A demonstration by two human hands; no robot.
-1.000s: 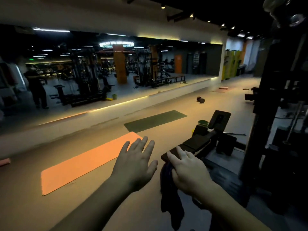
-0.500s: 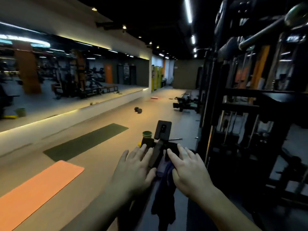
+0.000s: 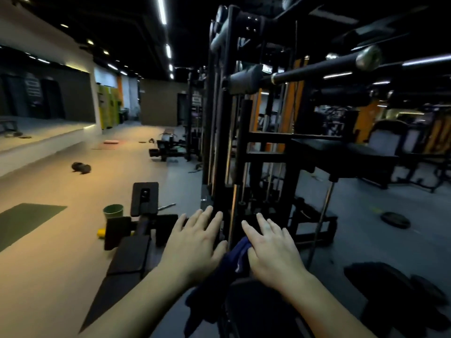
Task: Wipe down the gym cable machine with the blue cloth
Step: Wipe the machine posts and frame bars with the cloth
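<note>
Cable machine (image 3: 231, 147), one, black frame: no cloth contact was visible, so the wiping was judged barely begun, with the whole frame left to do. Blue cloth (image 3: 219, 281), one, hung from under the thumb side of the right hand (image 3: 271, 252), near the machine's upright. Hands, two: the left hand (image 3: 195, 245) was empty, its fingers straight and spread. The right hand's fingers were spread likewise, and its hold beneath the palm was hidden. Green bucket (image 3: 113, 211), one; floor weight plate (image 3: 395, 219), one.

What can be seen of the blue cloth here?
The blue cloth is dark navy, soft-looking fabric, bunched into folds. Its top sits under the palm of the right hand, whose fingers are straight; how it is held is hidden. The rest hangs limp between the forearms, in front of the cable machine. Whether the left hand touches it is unclear.
</note>
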